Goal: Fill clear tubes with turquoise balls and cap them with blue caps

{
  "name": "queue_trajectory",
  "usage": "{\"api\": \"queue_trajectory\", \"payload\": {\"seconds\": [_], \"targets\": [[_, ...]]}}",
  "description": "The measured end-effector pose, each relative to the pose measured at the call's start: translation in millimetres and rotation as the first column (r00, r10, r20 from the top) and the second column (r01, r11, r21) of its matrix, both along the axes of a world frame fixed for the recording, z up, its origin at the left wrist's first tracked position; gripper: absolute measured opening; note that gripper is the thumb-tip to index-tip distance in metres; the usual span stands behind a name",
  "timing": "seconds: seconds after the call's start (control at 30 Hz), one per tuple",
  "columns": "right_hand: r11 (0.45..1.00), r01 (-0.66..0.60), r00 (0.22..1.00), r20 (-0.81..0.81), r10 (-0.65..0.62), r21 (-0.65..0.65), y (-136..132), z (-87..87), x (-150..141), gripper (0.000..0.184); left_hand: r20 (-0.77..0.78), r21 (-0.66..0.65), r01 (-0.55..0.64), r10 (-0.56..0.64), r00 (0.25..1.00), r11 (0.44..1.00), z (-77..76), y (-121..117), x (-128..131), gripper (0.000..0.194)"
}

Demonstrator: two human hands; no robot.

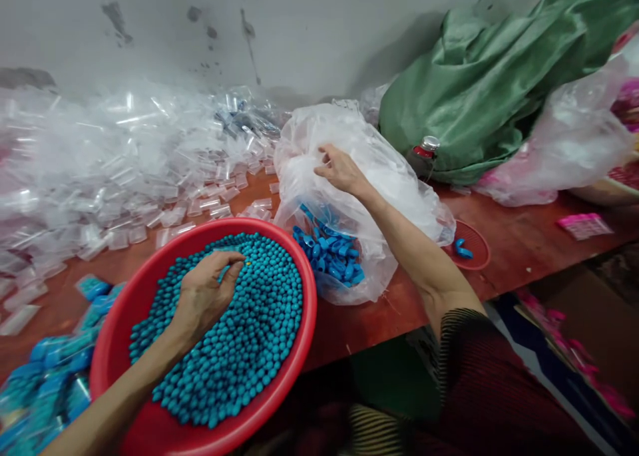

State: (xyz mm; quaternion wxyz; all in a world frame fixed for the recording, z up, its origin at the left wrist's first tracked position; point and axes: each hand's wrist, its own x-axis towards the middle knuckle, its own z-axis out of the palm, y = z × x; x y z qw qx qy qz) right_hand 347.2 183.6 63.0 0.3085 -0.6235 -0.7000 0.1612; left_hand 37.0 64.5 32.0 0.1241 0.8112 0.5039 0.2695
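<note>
My left hand (207, 293) is over a red basin (308, 289) holding a heap of small turquoise beads (249, 329). Its thumb and index finger are pinched together; a tiny yellow speck shows at the fingertips, too small to tell whether it is held. Above a clear plastic bag (359, 143), my right hand (342, 170) is open, its fingers slightly bent and apart. Whether it touches the film I cannot tell. Blue curved plastic pieces (334, 253) lie in the mouth of that bag.
Clear plastic tubes (124, 196) are heaped at left and back. Filled blue-capped containers (54, 376) lie at lower left. Right of the bag are a small red basket (476, 243), a green sack (474, 96), a silver-capped bottle (426, 151) and pink pieces (584, 224).
</note>
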Motion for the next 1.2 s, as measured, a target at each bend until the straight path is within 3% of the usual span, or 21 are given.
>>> {"api": "queue_trajectory", "payload": {"seconds": [0.1, 0.2, 0.23, 0.3, 0.37, 0.43, 0.47, 0.57, 0.63, 0.67, 0.77, 0.87, 0.97, 1.03, 1.2], "targets": [[0.999, 0.041, 0.977, 0.209, -0.042, 0.009, -9.7, -7.8, 7.5, 0.059, -0.05, 0.023, 0.0, 0.001, 0.999, 1.0, -5.3, -0.1, -9.8, 0.023], [0.975, 0.046, 0.928, 0.371, 0.038, -0.216, -18.1, -21.8, 9.3, 0.046, -0.109, 0.05, -0.034, 0.039, 0.993, 0.998, -6.2, -1.9, -22.4, 0.022], [0.94, 0.045, 0.922, 0.376, 0.091, -0.338, -20.2, -26.2, 8.1, 0.035, -0.119, 0.056, -0.055, 0.061, 0.991, 0.997, -4.9, -2.6, -27.0, 0.023], [0.903, -0.034, 0.915, 0.35, 0.201, -0.429, -23.0, -31.0, 3.8, 0.017, -0.118, 0.062, -0.113, 0.12, 0.986, 0.992, -0.3, -2.5, -38.2, 0.024], [0.871, -0.17, 0.897, 0.294, 0.33, -0.461, -23.2, -28.1, -0.9, 0.018, -0.101, 0.083, -0.198, 0.206, 0.973, 0.977, 5.0, 2.7, -54.3, 0.026], [0.849, -0.319, 0.885, 0.188, 0.426, -0.422, -19.9, -17.3, -6.1, 0.029, -0.095, 0.104, -0.328, 0.338, 0.936, 0.939, 8.6, 15.3, -77.2, 0.029], [0.865, -0.348, 0.887, 0.171, 0.428, -0.36, -17.4, -9.6, -10.1, 0.031, -0.102, 0.099, -0.409, 0.418, 0.903, 0.907, 9.4, 24.3, -91.1, 0.031], [0.991, -0.127, 0.907, 0.401, 0.128, -0.028, -8.1, 16.7, -35.5, 0.031, -0.219, -0.023, -0.628, 0.609, 0.762, 0.778, 7.4, 58.2, -136.3, 0.037], [0.984, -0.069, 0.883, 0.468, -0.017, 0.167, -0.6, 31.2, -65.9, 0.035, -0.371, -0.136, -0.67, 0.589, 0.718, 0.73, 2.3, 79.9, -162.9, 0.042], [0.978, -0.108, 0.882, 0.472, 0.011, 0.18, 4.0, 35.7, -83.9, 0.037, -0.428, -0.185, -0.661, 0.547, 0.72, 0.727, -1.7, 87.8, -173.6, 0.043], [0.932, -0.36, 0.844, 0.408, 0.348, -0.051, 20.9, 33.7, -138.8, 0.037, -0.464, -0.267, -0.602, 0.447, 0.765, 0.753, -18.9, 92.6, -193.5, 0.042], [0.82, -0.513, 0.747, 0.337, 0.573, -0.255, 36.0, 13.1, -180.4, 0.034, -0.439, -0.226, -0.559, 0.429, 0.79, 0.798, -42.3, 71.5, -198.8, 0.043], [0.763, -0.557, 0.716, 0.277, 0.641, -0.327, 43.2, -9.9, -203.4, 0.034, -0.467, -0.149, -0.464, 0.351, 0.812, 0.873, -68.0, 43.7, -199.9, 0.044], [0.724, -0.587, 0.7, 0.222, 0.679, -0.363, 44.8, -19.9, -210.8, 0.037, -0.511, -0.143, -0.455, 0.329, 0.794, 0.879, -82.8, 29.7, -203.8, 0.044], [0.715, -0.594, 0.689, 0.225, 0.689, -0.37, 48.2, -27.7, -218.2, 0.037, -0.55, -0.123, -0.476, 0.339, 0.763, 0.871, -96.1, 10.0, -221.9, 0.036]]}}
